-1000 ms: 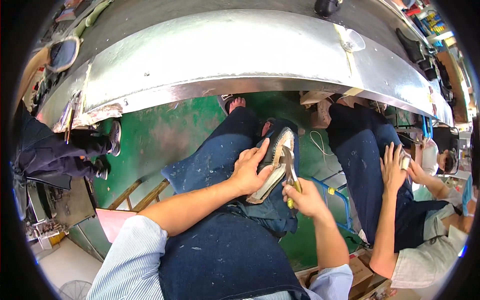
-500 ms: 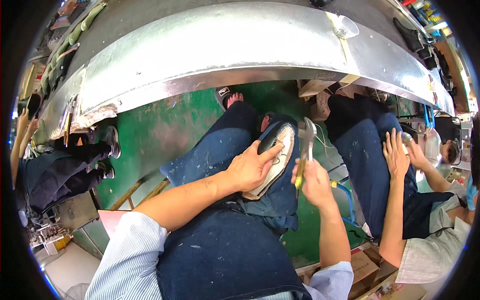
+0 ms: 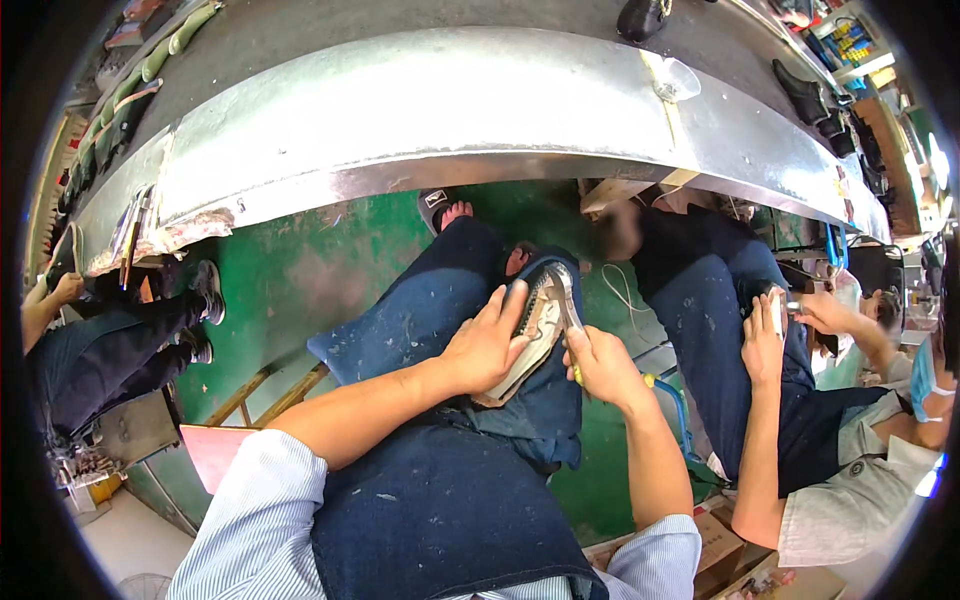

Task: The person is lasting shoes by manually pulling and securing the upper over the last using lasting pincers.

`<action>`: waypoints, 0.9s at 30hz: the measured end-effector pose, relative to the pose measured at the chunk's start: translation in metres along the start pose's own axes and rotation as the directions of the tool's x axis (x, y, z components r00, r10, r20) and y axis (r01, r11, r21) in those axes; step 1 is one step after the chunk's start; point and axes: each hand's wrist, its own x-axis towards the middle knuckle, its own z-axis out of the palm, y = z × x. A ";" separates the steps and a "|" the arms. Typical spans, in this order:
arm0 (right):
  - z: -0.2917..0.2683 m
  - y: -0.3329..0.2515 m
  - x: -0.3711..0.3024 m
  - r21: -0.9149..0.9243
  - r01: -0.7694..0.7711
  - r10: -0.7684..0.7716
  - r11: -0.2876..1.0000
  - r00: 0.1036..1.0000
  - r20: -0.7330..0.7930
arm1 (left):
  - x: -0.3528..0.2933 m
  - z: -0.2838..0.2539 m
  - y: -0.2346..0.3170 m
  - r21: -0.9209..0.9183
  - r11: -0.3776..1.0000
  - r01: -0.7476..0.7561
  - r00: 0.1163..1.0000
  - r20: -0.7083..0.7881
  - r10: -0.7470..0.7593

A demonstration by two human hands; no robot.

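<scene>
A dark shoe upper on its last (image 3: pixel 540 340) lies sole-up across my thigh, its pale underside and lasted edge facing me. My left hand (image 3: pixel 484 345) grips it from the left side, with the fingers along the toe half. In my right hand (image 3: pixel 605 368) is a hammer (image 3: pixel 571 311), its metal head down against the toe end of the sole. Part of its yellow handle shows below the fist. The hammer hides some of the shoe's right edge.
Ahead runs a metal-edged workbench (image 3: pixel 420 100), with a black shoe (image 3: pixel 642 18) on top. At right, a seated co-worker's hand (image 3: pixel 763 345) rests by their knee. Pens or tools (image 3: pixel 135 235) hang at the bench's left corner. A wooden stool frame (image 3: pixel 255 400) stands left of my legs.
My right hand has brought the hammer left and down onto the toe end of the shoe. My left index finger has moved off the sole to the shoe's side.
</scene>
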 end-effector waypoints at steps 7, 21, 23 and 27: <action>0.042 0.026 -0.031 -0.300 0.064 -0.093 0.952 0.992 -0.082 | 0.004 0.005 -0.009 -0.084 0.988 0.127 0.990 0.068 -0.122; 0.071 0.018 -0.063 -0.294 0.277 -0.338 0.915 0.923 -0.182 | -0.031 -0.011 -0.046 -0.328 0.944 0.041 0.927 0.364 0.086; 0.072 0.024 -0.057 -0.405 0.102 -0.107 0.909 0.994 0.010 | -0.024 -0.015 -0.045 -0.314 0.949 -0.012 0.937 0.327 0.120; 0.075 0.057 -0.071 0.138 0.043 -0.019 0.990 0.985 -0.172 | 0.025 -0.024 -0.022 -0.419 0.904 0.084 0.978 0.208 0.006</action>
